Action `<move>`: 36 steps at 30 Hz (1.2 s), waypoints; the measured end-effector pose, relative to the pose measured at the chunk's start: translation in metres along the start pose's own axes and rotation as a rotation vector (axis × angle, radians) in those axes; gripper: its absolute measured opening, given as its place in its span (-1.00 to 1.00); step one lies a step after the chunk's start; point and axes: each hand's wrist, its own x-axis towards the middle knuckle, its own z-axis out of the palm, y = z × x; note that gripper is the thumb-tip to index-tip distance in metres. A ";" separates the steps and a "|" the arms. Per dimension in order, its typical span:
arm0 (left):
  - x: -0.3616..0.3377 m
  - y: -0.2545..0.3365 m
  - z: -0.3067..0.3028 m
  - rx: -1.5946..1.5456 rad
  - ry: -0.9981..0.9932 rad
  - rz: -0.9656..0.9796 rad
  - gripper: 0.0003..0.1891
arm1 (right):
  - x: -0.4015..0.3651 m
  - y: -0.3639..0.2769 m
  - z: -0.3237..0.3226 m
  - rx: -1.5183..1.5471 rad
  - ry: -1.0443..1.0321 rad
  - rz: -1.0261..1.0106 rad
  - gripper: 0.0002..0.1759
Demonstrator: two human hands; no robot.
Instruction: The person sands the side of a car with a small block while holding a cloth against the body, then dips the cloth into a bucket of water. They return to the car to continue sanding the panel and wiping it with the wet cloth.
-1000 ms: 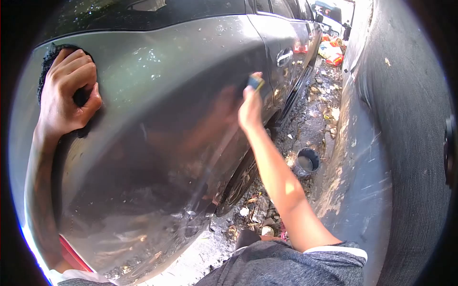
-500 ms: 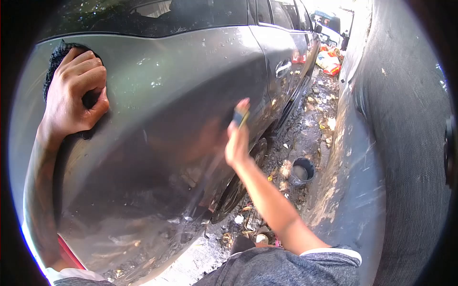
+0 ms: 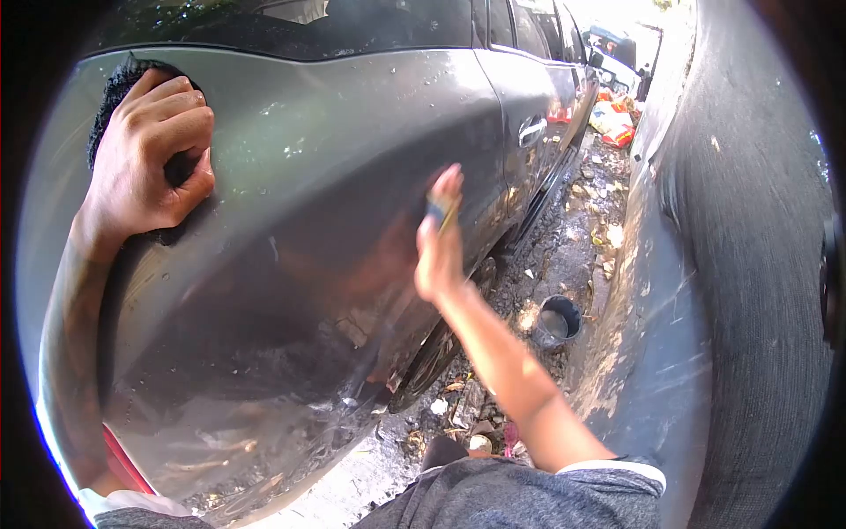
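My left hand [image 3: 159, 159] is closed around a black, rough-textured cloth [image 3: 116, 93] and presses it against the grey car's side panel [image 3: 352, 115], below the rear window. My right hand [image 3: 442, 256] is out in front of the panel's lower part, its fingers pointing up and their pads toward the paint. Under those fingers is a small flat dark pad with a yellowish edge [image 3: 438, 212], partly hidden and slightly blurred. The panel around it looks wet and dull, with pale smears lower down.
A dark bucket [image 3: 557, 321] holding greyish liquid stands on the littered, wet ground by the wheel [image 3: 432, 366]. A wall [image 3: 749, 220] runs close along the right. Red and white plastic bags [image 3: 614, 122] lie farther down the narrow passage, with another vehicle [image 3: 617, 53] beyond.
My right hand has shifted only slightly along the panel and is less blurred. The view has moved a little; my left hand keeps its hold on the cloth.
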 end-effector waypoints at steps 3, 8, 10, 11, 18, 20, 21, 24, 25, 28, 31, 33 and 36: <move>0.002 -0.001 0.000 0.001 0.003 0.002 -0.74 | 0.081 0.061 -0.030 0.292 0.214 0.376 -0.24; 0.002 0.003 -0.007 0.013 -0.053 -0.052 -0.76 | -0.014 -0.022 0.008 0.147 -0.026 -0.103 -0.19; 0.001 0.003 -0.005 0.036 -0.045 -0.044 -0.74 | 0.018 0.011 -0.006 0.178 -0.022 -0.077 -0.21; 0.002 0.003 -0.004 0.034 -0.046 -0.040 -0.74 | 0.042 0.027 -0.017 0.250 0.001 0.009 -0.22; 0.002 0.003 -0.006 0.016 -0.057 -0.038 -0.76 | 0.026 -0.028 -0.010 0.194 0.121 0.053 -0.27; 0.002 0.004 -0.005 0.015 -0.050 -0.022 -0.77 | -0.003 -0.028 -0.001 0.116 -0.101 -0.284 -0.28; 0.001 0.003 -0.006 0.017 -0.069 -0.039 -0.77 | 0.014 -0.005 0.004 0.080 -0.038 -0.181 -0.29; 0.000 0.003 -0.004 0.051 -0.049 -0.028 -0.75 | 0.037 -0.024 -0.005 0.105 0.060 -0.029 -0.27; 0.000 0.004 -0.005 0.051 -0.065 -0.042 -0.76 | 0.041 -0.036 0.000 0.095 0.071 -0.017 -0.26; 0.000 0.003 -0.005 0.049 -0.041 -0.004 -0.76 | -0.026 -0.091 0.034 0.076 -0.032 -0.320 -0.26; 0.000 0.002 -0.004 0.042 -0.052 -0.020 -0.77 | -0.001 -0.054 0.015 -0.014 -0.095 -0.338 -0.23; -0.002 0.000 -0.003 0.041 -0.066 -0.010 -0.77 | 0.061 -0.031 -0.005 -0.017 0.037 -0.105 -0.25; -0.002 0.001 -0.002 0.039 -0.030 -0.005 -0.78 | 0.060 -0.066 0.004 0.050 0.056 -0.017 -0.23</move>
